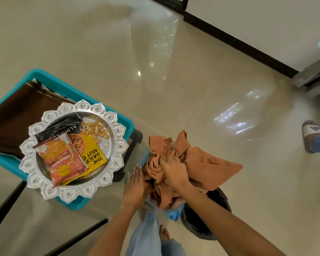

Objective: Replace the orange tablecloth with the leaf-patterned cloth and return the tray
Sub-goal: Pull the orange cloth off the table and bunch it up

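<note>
The person is stuffing the orange tablecloth [201, 163] into a container by their feet; it looks like a blue-rimmed bin [174, 215] w/ a dark bag [211, 226] beside it, but the cloth is hiding most of it, so can't tell which one is taking the cloth.

Risks, as a judgement: a big flap of the cloth is hanging out over the rim on the side away from the tray, w/ another point sticking up on the far side. If the hands are letting go now, that bulk is prob going to spring back up or slide out onto the glossy tile floor [229, 89]. The silver tray [116, 130] is sitting on the corner of a teal stool [129, 124] just beside the bin, its near rim overhanging the stool edge; an elbow or trailing cloth catching it could be tipping the snack packets [63, 157] and loose nut shells [95, 129] onto the floor.

Right hand [174, 169] is lying on top of the bunched cloth, fingers curled down into the folds and gripping, cloth under and around the fingertips. Left hand [135, 183] is on the tray side of the cloth, fingers straight and together, flat against the bin edge / cloth side, bracing rather than grasping.

A brown fabric [17, 115] is lying on the stool under the tray. No leaf-patterned cloth is showing. So the swap itself prob hasn't begun yet; tray is waiting to go back.
</note>
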The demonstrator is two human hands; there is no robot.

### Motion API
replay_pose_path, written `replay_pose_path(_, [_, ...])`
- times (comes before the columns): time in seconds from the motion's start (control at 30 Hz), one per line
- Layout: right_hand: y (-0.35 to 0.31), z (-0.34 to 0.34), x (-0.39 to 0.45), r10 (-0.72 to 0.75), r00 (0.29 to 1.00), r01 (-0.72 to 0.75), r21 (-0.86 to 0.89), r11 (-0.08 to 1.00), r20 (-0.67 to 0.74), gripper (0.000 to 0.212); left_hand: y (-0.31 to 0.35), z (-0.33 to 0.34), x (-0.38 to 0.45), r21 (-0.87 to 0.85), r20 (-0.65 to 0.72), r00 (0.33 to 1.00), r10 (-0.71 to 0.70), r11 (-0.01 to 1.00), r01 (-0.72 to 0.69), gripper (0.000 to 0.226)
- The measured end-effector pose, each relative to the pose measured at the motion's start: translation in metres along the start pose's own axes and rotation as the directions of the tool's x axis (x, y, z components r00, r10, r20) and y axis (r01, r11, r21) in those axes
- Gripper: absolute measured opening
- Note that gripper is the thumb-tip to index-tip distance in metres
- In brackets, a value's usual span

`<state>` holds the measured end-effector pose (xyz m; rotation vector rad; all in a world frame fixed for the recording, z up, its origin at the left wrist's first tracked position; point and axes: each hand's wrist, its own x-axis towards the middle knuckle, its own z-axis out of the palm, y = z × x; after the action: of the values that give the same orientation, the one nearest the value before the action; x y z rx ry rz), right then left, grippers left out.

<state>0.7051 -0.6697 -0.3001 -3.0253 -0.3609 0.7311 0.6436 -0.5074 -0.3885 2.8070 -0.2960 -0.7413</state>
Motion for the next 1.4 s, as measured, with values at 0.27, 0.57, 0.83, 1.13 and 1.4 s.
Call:
replay_pose_path(0.27, [-0.017,0.051,0.001,-0.128,0.992,0.127,0.086,0.988,0.006,0.038,0.003,0.005,-0.007,0.084,-0.007,0.998,-0.056,0.995,0.057,0.093])
replay_pose_path(0.57, [0.006,0.056,-0.017,-0.090,0.995,0.092,0.055,0.994,-0.045,0.027,0.026,-0.016,-0.020,-0.122,-0.119,0.991,-0.063,0.991,0.048,0.061])
replay_pose_path(0.83, [-0.008,-0.085,-0.098,0.091,0.960,-0.020,0.259,0.966,-0.263,0.018,0.074,-0.132,-0.086,-0.207,-0.318,0.946,0.066,0.969,-0.137,0.049])
replay_pose_path(1.13, [-0.052,-0.167,-0.173,0.165,0.886,0.112,0.543,0.832,-0.434,0.011,0.080,-0.233,-0.191,-0.205,-0.561,0.827,-0.020,0.972,-0.116,0.036])
replay_pose_path(1.4, [-0.131,-0.208,-0.196,-0.058,0.853,0.348,0.482,0.804,-0.519,0.015,0.037,-0.250,-0.263,-0.318,-0.676,0.692,-0.254,0.947,0.037,0.037])
